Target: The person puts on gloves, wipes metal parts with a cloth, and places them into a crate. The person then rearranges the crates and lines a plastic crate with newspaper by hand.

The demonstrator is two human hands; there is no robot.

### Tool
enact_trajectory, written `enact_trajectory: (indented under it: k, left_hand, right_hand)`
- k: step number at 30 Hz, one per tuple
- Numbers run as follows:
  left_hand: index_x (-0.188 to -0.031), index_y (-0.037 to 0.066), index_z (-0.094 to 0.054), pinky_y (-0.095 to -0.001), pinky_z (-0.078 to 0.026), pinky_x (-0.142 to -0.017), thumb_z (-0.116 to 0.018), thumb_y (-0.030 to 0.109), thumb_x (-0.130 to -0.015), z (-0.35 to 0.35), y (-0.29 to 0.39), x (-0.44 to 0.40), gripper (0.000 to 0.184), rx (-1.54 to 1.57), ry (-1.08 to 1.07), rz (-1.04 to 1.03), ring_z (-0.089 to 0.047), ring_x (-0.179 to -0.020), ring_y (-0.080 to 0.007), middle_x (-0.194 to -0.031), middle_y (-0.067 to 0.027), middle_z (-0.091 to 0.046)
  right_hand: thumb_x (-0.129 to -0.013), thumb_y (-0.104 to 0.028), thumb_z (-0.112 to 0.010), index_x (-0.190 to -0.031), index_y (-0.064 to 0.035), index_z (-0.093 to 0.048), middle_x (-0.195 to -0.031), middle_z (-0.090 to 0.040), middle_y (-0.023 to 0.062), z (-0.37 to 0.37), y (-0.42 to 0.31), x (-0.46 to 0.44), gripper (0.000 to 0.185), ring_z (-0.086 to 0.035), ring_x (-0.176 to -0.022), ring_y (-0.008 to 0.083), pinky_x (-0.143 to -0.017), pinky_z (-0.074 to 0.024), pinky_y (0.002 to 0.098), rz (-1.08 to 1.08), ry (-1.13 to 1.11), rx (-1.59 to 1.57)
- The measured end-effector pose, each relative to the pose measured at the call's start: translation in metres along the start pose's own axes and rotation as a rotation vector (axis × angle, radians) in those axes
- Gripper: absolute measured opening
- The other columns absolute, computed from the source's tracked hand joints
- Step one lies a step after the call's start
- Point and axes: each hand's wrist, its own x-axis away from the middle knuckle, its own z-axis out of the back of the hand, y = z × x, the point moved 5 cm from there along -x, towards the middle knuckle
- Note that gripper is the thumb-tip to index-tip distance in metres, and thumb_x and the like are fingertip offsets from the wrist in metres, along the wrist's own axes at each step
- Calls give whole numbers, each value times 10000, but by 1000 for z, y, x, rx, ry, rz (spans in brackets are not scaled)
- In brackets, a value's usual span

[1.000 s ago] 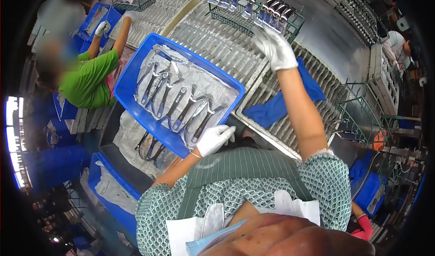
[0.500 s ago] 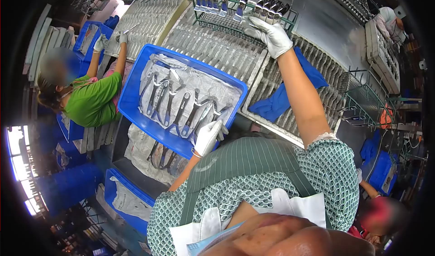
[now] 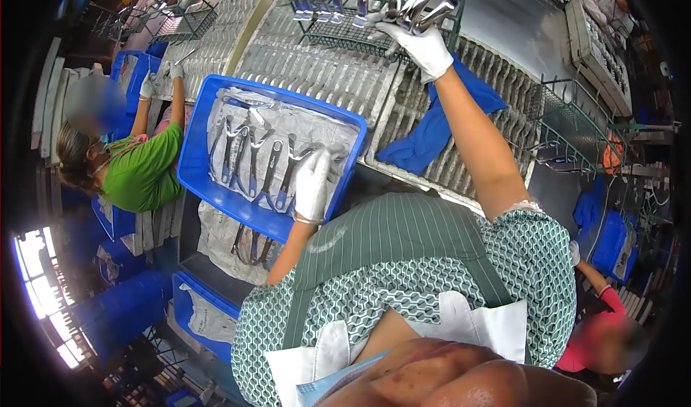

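Ref. pt. for clock dirs.: frame ctr.

1. L hand (image 3: 311, 191), white glove: over R part of blue tub (image 3: 186, 164), approx. 10 o'clock. Fingers (image 3: 321, 165) close together, blurred; grip can't be told.
2. Tub tools (image 3: 273, 166), metal: in tub, on crumpled paper (image 3: 338, 123), beside/under L hand.
3. R hand (image 3: 427, 53), white glove: 12–1 o'clock, at front of green wire rack (image 3: 327, 33). Fingers (image 3: 386, 30) partly spread, at tilted tool bunch (image 3: 425, 7); hold part-hidden, can't be told.
4. Rack tools (image 3: 338, 4), metal, row: at rack, 12 o'clock, L of R hand.
5. Blue cloth (image 3: 421, 137): 2 o'clock, on slotted counter (image 3: 486, 83), under R forearm.
6. Co-worker, green top (image 3: 144, 166): 9 o'clock.
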Motion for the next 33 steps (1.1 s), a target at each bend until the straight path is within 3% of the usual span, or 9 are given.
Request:
enact_trajectory:
  k: [5,8,12,17,20,21,22,28,33]
  left_hand:
    - [-1303,23,-526,-260,-462,-847,-525,189,-942,-21,30,-18,398,-22,-54,-74,-559,-974,-121,-1125,-98,-608]
    - [-1394,6,-394,-288,-427,-930,-571,544,-880,-34,32,-24,765,7,-185,-291,-533,-1075,-160,-1305,-123,-519]
    - [-1375,-42,-364,-397,-331,-1052,-292,774,-844,-59,-12,-21,976,418,-504,136,-432,-1260,-293,-1355,-185,-462]
    - [-1217,-31,-516,-244,-440,-447,-520,480,-905,-95,-11,-16,600,371,-619,248,-600,-589,-153,-816,-104,-632]
    - [-1201,-36,-544,-289,-494,-763,-552,365,-907,-108,-34,-25,497,549,-518,285,-623,-903,-209,-1060,-148,-619]
    - [-1192,-29,-547,-315,-471,-838,-540,328,-918,-106,-41,-28,451,534,-468,269,-597,-990,-223,-1121,-151,-600]
    - [-1184,-23,-551,-341,-449,-912,-529,291,-928,-103,-47,-32,406,519,-417,252,-571,-1076,-237,-1182,-154,-581]
    - [-1183,19,-545,-299,-522,-640,-552,265,-935,-88,-15,-38,349,656,-322,373,-628,-831,-221,-1021,-138,-636]
    - [-1155,-36,-573,-259,-510,-548,-572,259,-912,-97,-13,-41,382,320,-319,311,-651,-671,-184,-945,-148,-676]
  right_hand:
    - [-904,-97,-609,-1051,-2,-619,-979,-694,80,-21,-39,49,176,-665,-899,154,-793,-517,274,-198,-298,208]
    - [-897,-134,-627,-1046,7,-622,-963,-701,99,-55,-53,104,205,-678,-885,171,-793,-535,288,-516,-511,-88]
    - [-892,-193,-638,-1066,29,-614,-969,-696,149,-71,-7,156,282,-702,-782,209,-578,-581,279,-839,-675,-200]
    - [-906,-358,-610,-999,13,-644,-904,-694,150,-61,57,191,384,-701,-748,193,-566,-560,272,-888,-820,-270]
    - [-911,-398,-595,-1013,22,-642,-905,-693,165,-51,62,184,435,-702,-780,220,-639,-572,309,-191,-608,161]
    - [-914,-439,-576,-1018,24,-642,-920,-690,162,-37,65,188,479,-688,-810,234,-730,-562,339,-302,-608,253]
    - [-907,-489,-560,-1021,14,-645,-961,-683,160,-29,49,194,523,-668,-830,235,-779,-543,353,-963,-665,-248]
    - [-832,-511,-624,-1138,5,-628,-1050,-683,152,138,108,203,601,-652,-1003,270,-884,-507,369,-620,596,596]
    - [-710,-626,-641,-1198,-150,-634,-1111,-655,153,190,174,220,682,-613,-1059,309,-921,-476,389,-1044,361,1363]
